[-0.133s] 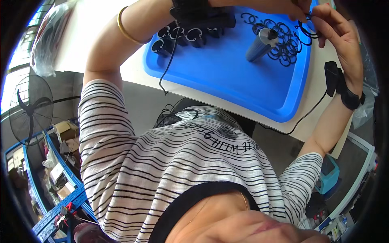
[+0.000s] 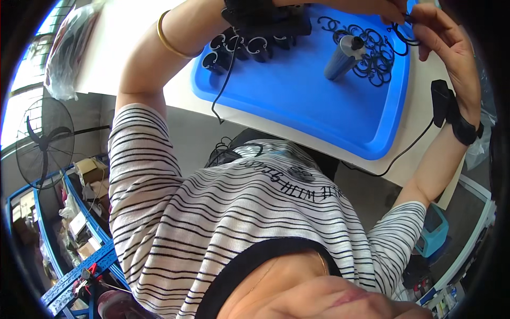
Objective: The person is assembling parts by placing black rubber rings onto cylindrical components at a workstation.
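Note:
My left hand (image 2: pixel 392 11) reaches across the top of the view, its fingers bent down onto a few black open rings (image 2: pixel 406 41) shaped like circlips. Thumb and fingertips of my right hand (image 2: pixel 442 34) close on the same rings from the right. How many rings are held is hard to make out. Just below and left of the hands, a pile of similar black rings (image 2: pixel 374 57) lies on a blue tray (image 2: pixel 319 106). A grey cylinder (image 2: pixel 340 63) with a dark knob on top stands beside the pile.
Several short dark cylinders (image 2: pixel 257 49) with open rings at their tops stand at the tray's left. Black wrist devices trail cables (image 2: pixel 226 85) over the tray and table edge (image 2: pixel 175 98). A plastic-wrapped bundle (image 2: pixel 69 53) is at far left, above a fan (image 2: pixel 45 141).
The view has shifted slightly. The held rings have moved up a little and hang closer together between my fingertips; both hands keep nearly the same pose.

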`<action>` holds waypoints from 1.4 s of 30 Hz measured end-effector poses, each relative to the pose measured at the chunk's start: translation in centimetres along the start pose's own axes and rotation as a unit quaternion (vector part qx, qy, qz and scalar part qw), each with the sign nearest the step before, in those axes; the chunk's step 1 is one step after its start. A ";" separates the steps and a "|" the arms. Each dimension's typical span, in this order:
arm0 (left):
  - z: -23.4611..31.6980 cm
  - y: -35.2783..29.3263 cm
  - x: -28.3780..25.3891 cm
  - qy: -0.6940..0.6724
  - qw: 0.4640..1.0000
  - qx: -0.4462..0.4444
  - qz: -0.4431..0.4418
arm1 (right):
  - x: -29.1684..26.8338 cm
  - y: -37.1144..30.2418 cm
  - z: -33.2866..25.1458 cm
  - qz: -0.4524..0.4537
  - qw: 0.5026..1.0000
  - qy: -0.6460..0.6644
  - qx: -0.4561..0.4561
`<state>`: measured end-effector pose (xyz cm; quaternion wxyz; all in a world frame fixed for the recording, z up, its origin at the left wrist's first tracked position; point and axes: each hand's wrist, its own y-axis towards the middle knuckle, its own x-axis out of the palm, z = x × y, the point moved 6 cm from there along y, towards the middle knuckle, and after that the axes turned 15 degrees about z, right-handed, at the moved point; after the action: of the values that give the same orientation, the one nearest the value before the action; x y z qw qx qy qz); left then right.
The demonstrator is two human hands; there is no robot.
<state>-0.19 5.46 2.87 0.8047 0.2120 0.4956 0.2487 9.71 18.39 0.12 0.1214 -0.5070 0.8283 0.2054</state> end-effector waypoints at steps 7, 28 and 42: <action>0.2 -0.6 0.8 -0.037 0.999 -0.012 0.003 | 0.4 0.5 0.2 -0.062 0.995 -0.076 0.025; -1.9 -2.3 1.6 -0.110 0.976 -0.172 -0.077 | 0.5 1.4 3.8 -0.171 0.973 -0.133 0.078; 1.1 -1.6 1.3 0.011 0.997 0.068 -0.019 | 1.6 1.8 3.4 -0.191 0.975 -0.114 -0.015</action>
<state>1.56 4.90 1.50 0.7875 0.2541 0.5243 0.2008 7.36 19.47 -3.16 0.2446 -0.6310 0.6932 0.2478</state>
